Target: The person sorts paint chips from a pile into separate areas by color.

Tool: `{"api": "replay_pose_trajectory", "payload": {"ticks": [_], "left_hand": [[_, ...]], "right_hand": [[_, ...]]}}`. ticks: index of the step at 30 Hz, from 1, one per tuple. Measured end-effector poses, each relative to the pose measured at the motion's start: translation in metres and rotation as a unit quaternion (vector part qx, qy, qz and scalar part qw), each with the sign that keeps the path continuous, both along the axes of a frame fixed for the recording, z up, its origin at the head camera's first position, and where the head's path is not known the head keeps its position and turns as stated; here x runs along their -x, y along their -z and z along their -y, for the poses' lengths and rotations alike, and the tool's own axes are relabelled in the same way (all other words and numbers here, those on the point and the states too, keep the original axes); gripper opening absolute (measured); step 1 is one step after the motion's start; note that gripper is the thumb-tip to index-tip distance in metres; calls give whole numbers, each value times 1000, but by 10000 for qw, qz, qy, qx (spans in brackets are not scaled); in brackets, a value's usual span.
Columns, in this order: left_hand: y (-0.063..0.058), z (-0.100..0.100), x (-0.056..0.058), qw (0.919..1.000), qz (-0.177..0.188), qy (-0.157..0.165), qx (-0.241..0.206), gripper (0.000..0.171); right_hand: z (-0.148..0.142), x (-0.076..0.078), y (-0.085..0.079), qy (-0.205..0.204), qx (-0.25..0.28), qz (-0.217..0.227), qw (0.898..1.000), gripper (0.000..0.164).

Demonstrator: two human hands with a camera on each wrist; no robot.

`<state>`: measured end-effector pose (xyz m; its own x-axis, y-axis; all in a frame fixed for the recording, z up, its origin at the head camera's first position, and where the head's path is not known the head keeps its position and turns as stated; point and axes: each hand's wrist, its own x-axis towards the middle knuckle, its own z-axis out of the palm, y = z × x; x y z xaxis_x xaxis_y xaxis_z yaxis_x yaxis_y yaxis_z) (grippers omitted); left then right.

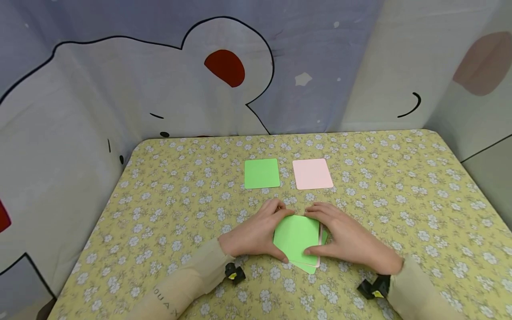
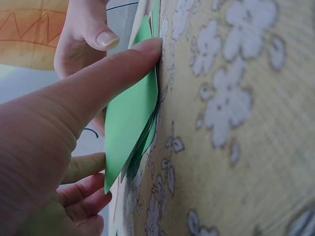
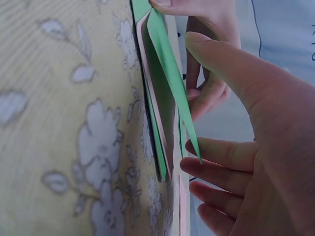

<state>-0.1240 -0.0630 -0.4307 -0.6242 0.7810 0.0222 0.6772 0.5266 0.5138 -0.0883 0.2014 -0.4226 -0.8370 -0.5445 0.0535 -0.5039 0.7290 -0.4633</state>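
Low on the table, a stack of square cards lies between both hands, with a green card (image 1: 298, 235) on top. Beneath it show the edges of a pink card (image 3: 153, 98) and another green card (image 1: 307, 268). My left hand (image 1: 254, 231) holds the top card by its near and far edges, between thumb and fingers. In the right wrist view that card tilts up off the pink one. My right hand (image 1: 348, 235) is at the card's right side, fingertips at its far corner. Its thumb (image 3: 216, 54) stands apart from the card.
Beyond the hands, a single green card (image 1: 262, 173) and a single pink card (image 1: 313, 174) lie flat side by side. A yellow flowered cloth (image 1: 168, 213) covers the table. Printed curtains (image 1: 320, 58) hang along its back and sides. Each wrist wears a black strap (image 1: 235, 273).
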Motion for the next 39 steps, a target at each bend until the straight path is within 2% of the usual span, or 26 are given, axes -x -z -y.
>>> {"api": "replay_pose_trajectory", "payload": {"ticks": [7, 18, 28, 39], "left_hand": [[-1, 0, 0, 10000, -23, 0, 63, 110], [1, 1, 0, 9999, -97, 43, 13, 115], [-1, 3, 0, 9999, -78, 28, 56, 128], [-3, 3, 1, 9997, -89, -143, -187, 120]], "right_hand": [[2, -2, -3, 10, -37, -123, 9999, 93], [7, -8, -6, -274, 140, 80, 9995, 116], [7, -4, -11, -212, 236, -48, 9995, 113], [3, -1, -10, -72, 267, -172, 9995, 113]]}}
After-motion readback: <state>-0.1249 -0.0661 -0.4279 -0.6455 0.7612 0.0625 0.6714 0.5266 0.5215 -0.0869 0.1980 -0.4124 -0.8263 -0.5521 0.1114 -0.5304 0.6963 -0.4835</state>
